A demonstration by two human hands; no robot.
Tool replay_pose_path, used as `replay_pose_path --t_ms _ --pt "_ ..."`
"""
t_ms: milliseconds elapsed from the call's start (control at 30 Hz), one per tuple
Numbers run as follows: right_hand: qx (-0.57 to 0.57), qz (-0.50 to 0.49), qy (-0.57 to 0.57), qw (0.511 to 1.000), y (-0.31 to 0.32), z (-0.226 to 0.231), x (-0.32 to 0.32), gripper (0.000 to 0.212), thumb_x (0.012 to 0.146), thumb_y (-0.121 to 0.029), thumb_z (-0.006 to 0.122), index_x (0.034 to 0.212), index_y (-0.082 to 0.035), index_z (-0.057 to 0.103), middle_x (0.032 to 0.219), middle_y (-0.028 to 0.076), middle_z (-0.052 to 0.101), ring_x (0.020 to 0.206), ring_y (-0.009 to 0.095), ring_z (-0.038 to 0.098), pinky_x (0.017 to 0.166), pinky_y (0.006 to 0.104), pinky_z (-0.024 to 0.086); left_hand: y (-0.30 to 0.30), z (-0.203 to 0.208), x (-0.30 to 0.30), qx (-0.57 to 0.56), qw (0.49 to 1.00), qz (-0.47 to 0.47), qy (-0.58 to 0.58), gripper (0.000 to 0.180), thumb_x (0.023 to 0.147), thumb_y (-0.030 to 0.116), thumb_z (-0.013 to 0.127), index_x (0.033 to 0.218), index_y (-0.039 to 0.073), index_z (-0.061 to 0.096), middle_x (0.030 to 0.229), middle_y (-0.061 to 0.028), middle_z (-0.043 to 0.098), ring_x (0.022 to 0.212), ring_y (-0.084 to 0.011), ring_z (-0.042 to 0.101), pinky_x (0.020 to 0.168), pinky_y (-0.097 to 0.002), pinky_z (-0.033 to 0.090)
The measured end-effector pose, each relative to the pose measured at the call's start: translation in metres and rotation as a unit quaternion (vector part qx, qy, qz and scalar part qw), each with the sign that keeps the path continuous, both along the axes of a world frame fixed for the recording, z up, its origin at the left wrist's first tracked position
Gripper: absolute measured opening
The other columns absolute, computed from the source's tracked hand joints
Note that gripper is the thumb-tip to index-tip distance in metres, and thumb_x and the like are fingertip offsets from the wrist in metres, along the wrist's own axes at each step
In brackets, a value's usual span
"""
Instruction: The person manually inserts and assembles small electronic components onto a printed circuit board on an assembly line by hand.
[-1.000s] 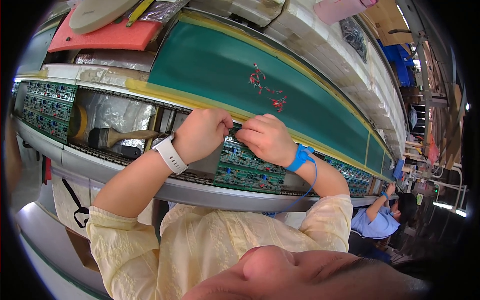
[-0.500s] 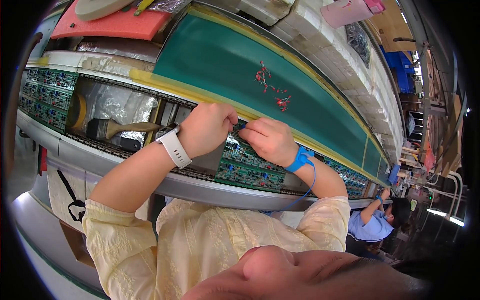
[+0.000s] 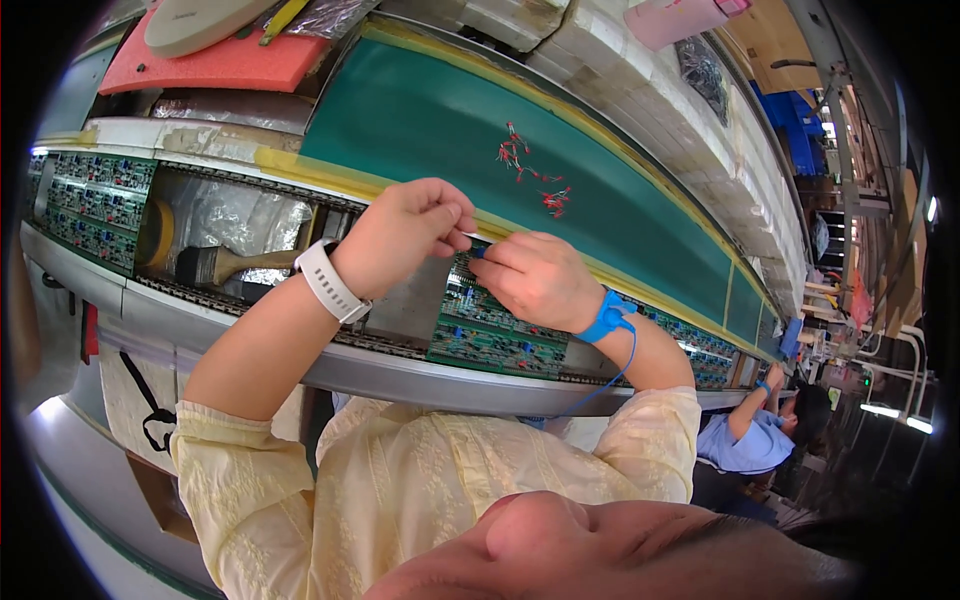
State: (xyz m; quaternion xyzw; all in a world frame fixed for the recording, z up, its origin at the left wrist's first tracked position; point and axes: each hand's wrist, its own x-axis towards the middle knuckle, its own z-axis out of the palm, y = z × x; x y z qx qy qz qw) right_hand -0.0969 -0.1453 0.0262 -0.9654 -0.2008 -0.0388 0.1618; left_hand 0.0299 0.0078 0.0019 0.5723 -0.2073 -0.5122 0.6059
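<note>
My left hand [image 3: 408, 232], with a white watch [image 3: 330, 283] on its wrist, is raised just left of the right hand. Its thumb and fingers are pinched together, and a tiny pale bit shows at the tips, too small to name. Below it and to the right lies a green circuit board [image 3: 490, 335] full of small components. Over the board's far edge my right hand [image 3: 538, 282] has its fingers closed together, wearing a blue wrist strap [image 3: 610, 316]. A small blue part [image 3: 478, 250] shows at those fingertips; whether they grip it is hidden.
Red components with wire legs [image 3: 554, 202] lie scattered on the green work mat [image 3: 420, 110] beyond the rail. More circuit boards [image 3: 98, 205] sit along the track at left. A brush [image 3: 225, 264] lies in the track. A co-worker [image 3: 750, 435] sits far right.
My left hand has lifted slightly away from the board, its pinch turning more into view. The right hand stays over the board with little movement. The whole view has shifted a little.
</note>
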Motion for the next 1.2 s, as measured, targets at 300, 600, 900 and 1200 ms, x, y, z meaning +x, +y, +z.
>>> replay_pose_path --t_ms 300,600,900,1200 --pt "0.057 -0.063 -0.113 0.990 0.006 0.010 0.012 0.017 0.064 -0.005 0.068 0.080 -0.007 0.061 0.078 0.004 0.056 0.069 0.019 0.055 0.060 0.0310 0.043 -0.003 0.002 -0.006 -0.052 0.944 0.041 0.322 0.046 0.094 0.039 0.034 0.107 -0.002 0.049 0.100 -0.0104 0.058 0.089 -0.0172 0.057 0.081 -0.0300 0.046" --pt "0.075 -0.086 -0.122 0.986 0.013 0.000 0.024 0.016 0.064 -0.009 0.068 0.079 -0.008 0.062 0.078 0.002 0.056 0.068 0.018 0.054 0.060 0.0316 0.041 -0.002 0.000 -0.008 -0.103 0.944 -0.014 0.312 0.057 0.094 0.047 0.025 0.116 -0.001 0.046 0.103 -0.0080 0.057 0.091 -0.0161 0.056 0.085 -0.0315 0.044" --pt "0.011 -0.090 -0.122 0.988 0.016 0.001 0.024 0.016 0.062 -0.012 0.068 0.076 -0.008 0.062 0.075 0.001 0.054 0.066 0.017 0.052 0.060 0.0310 0.039 -0.002 -0.006 -0.012 -0.096 0.949 -0.009 0.300 0.051 0.094 0.044 0.028 0.112 0.002 0.049 0.101 -0.0043 0.056 0.092 -0.0118 0.053 0.085 -0.0272 0.041" --pt "-0.025 -0.097 -0.152 0.983 0.018 0.001 0.020 0.011 0.061 -0.009 0.066 0.072 -0.008 0.062 0.072 0.001 0.055 0.065 0.018 0.052 0.060 0.0314 0.040 -0.002 -0.003 -0.015 -0.121 0.947 -0.024 0.297 0.048 0.095 0.041 0.029 0.116 0.002 0.048 0.105 -0.0067 0.055 0.094 -0.0133 0.053 0.085 -0.0275 0.042"
